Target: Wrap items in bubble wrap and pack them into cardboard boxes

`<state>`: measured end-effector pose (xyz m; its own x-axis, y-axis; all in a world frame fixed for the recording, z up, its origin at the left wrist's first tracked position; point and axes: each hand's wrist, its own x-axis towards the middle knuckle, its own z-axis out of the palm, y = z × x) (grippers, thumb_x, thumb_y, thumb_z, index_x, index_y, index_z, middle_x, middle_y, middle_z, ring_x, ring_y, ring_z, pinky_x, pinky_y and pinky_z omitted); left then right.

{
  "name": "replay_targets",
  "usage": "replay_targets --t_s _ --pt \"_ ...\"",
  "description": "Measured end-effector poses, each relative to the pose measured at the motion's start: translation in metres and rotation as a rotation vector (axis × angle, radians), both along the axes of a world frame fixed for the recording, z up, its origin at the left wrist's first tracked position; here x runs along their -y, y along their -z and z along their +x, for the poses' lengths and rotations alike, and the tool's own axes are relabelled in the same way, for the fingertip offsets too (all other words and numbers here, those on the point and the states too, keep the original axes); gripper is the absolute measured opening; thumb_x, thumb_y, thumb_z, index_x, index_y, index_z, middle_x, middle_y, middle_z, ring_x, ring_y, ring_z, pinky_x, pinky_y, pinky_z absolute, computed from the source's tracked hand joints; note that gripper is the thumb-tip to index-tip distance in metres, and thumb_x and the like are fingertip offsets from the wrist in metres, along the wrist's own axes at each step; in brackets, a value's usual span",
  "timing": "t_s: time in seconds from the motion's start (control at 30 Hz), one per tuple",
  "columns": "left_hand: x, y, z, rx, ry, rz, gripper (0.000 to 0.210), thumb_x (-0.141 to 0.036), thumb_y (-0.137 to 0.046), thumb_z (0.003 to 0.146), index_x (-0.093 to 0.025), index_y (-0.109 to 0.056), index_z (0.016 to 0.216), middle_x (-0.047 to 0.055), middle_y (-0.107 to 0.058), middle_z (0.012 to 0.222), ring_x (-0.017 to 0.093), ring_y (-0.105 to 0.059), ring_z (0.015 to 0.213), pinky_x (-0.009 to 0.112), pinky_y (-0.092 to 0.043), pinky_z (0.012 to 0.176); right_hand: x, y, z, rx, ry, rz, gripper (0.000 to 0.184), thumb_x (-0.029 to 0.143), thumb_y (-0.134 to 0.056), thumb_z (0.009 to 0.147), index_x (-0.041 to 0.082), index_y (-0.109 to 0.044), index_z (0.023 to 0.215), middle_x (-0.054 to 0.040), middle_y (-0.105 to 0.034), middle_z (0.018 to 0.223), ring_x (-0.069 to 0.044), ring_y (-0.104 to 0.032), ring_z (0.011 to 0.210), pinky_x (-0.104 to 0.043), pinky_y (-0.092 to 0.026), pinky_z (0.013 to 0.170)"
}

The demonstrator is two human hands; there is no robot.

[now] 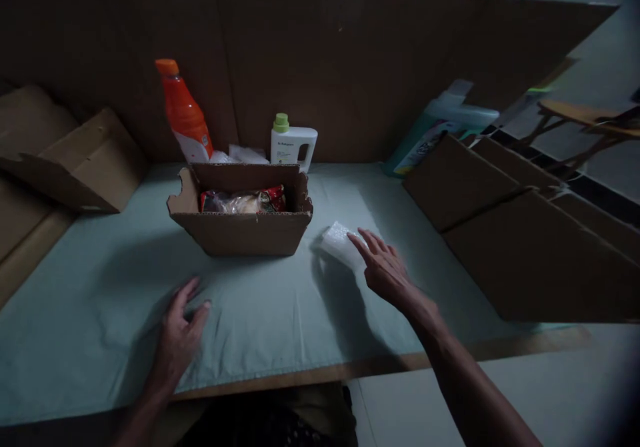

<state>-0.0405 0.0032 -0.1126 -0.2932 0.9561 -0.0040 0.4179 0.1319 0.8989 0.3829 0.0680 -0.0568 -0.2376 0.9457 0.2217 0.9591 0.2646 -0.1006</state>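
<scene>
A small cardboard box (250, 235) with an open top stands mid-table, and a red and clear plastic packet (243, 201) lies inside it. To its right a piece of bubble wrap (336, 239) rests on the cloth. My right hand (385, 263) is over the bubble wrap's near right end with fingers stretched out; whether they touch it I cannot tell. In front of the box, to the left, my left hand (183, 330) hovers near the cloth, thumb and fingers apart, with nothing in it.
Behind the box stand an orange bottle (187, 117), a white jug with a green cap (293, 145) and more clear wrap (247, 155). A teal bottle (430, 130) leans at the back right. Cardboard boxes flank the table on the left (95, 160) and right (545, 253). A tall cardboard panel (350, 67) closes the back.
</scene>
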Motion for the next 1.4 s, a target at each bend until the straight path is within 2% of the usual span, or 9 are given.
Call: replay_targets --t_s 0.1,0.23,0.37,0.5,0.67,0.83,1.03,1.27,1.4 --pt "0.026 -0.008 0.017 -0.052 0.079 0.057 0.044 -0.045 -0.060 0.086 -0.019 -0.066 0.121 0.014 -0.058 0.142 0.032 -0.057 0.129 0.052 -0.041 0.114 -0.006 0.000 0.000 -0.102 0.022 -0.001 0.062 0.001 -0.048 0.075 0.022 -0.067 0.130 -0.0137 -0.059 0.144 -0.034 -0.051 0.135 -0.053 -0.047 0.103" --pt "0.043 -0.024 0.043 0.071 0.191 0.055 0.043 -0.046 -0.060 0.086 -0.018 -0.069 0.116 0.015 -0.063 0.135 0.032 -0.062 0.121 0.051 -0.045 0.110 0.003 -0.012 -0.034 -0.698 0.053 -0.044 0.028 0.023 -0.049 0.089 0.021 -0.074 0.101 -0.0083 -0.075 0.099 -0.025 -0.067 0.095 -0.041 -0.054 0.087" --pt "0.057 -0.034 0.057 0.424 0.305 -0.124 0.066 -0.051 -0.068 0.082 -0.017 -0.055 0.137 0.018 -0.058 0.143 0.033 -0.059 0.127 0.049 -0.048 0.107 0.044 -0.018 -0.082 -1.302 0.073 -0.410 0.038 0.054 -0.055 0.091 0.019 -0.068 0.082 -0.0055 -0.069 0.076 -0.018 -0.060 0.065 -0.030 -0.051 0.062" --pt "0.059 -0.045 0.062 0.789 0.275 -0.208 0.096 -0.063 -0.071 0.076 -0.018 -0.036 0.153 0.019 -0.055 0.145 0.035 -0.055 0.131 0.047 -0.049 0.104 0.080 -0.003 -0.131 -1.521 0.155 -0.615 0.043 0.064 -0.062 0.082 0.021 -0.062 0.074 -0.0039 -0.065 0.070 -0.018 -0.058 0.065 -0.030 -0.050 0.062" --pt "0.056 -0.055 0.055 1.022 0.137 -0.381 0.092 -0.068 -0.069 0.074 -0.013 -0.046 0.144 0.015 -0.071 0.113 0.031 -0.069 0.103 0.043 -0.054 0.087 0.100 0.019 -0.164 -1.378 0.103 -0.547 0.038 0.059 -0.061 0.084 0.022 -0.068 0.075 -0.0026 -0.066 0.072 -0.023 -0.062 0.080 -0.033 -0.052 0.075" --pt "0.069 -0.043 0.048 0.691 0.240 -0.386 0.092 -0.043 -0.077 0.070 -0.017 -0.038 0.150 0.004 -0.069 0.089 0.018 -0.063 0.067 0.030 -0.050 0.063 0.087 0.027 -0.164 -1.234 0.088 -0.479 0.052 0.064 -0.049 0.094 0.020 -0.065 0.073 -0.0023 -0.062 0.068 -0.019 -0.057 0.068 -0.030 -0.049 0.064" --pt "0.090 -0.035 0.037 0.643 0.225 -0.331 0.089 -0.046 -0.063 0.086 -0.024 -0.020 0.160 0.000 -0.067 0.085 0.016 -0.060 0.069 0.029 -0.050 0.066 0.074 0.009 -0.135 -1.131 0.191 -0.391 0.063 0.065 -0.046 0.095 0.016 -0.053 0.135 -0.0096 -0.073 0.094 -0.020 -0.067 0.072 -0.030 -0.052 0.057" --pt "0.094 -0.045 0.030 0.797 0.213 -0.497 0.065 -0.053 -0.076 0.073 -0.013 -0.067 0.123 0.007 -0.066 0.089 0.018 -0.061 0.073 0.030 -0.056 0.059 0.148 -0.002 -0.139 -0.527 -0.547 -0.380 0.068 0.026 -0.070 0.084 0.032 -0.048 0.148 -0.0107 -0.055 0.148 -0.032 -0.052 0.134 -0.052 -0.051 0.103" --pt "0.093 -0.048 0.033 0.790 0.196 -0.484 0.075 -0.060 -0.065 0.082 -0.012 -0.053 0.138 0.008 -0.068 0.087 0.018 -0.065 0.064 0.032 -0.057 0.057 0.154 0.028 -0.170 -0.588 -0.363 -0.193 0.041 0.018 -0.056 0.093 0.024 -0.061 0.133 -0.0097 -0.074 0.108 -0.025 -0.068 0.098 -0.041 -0.059 0.083"
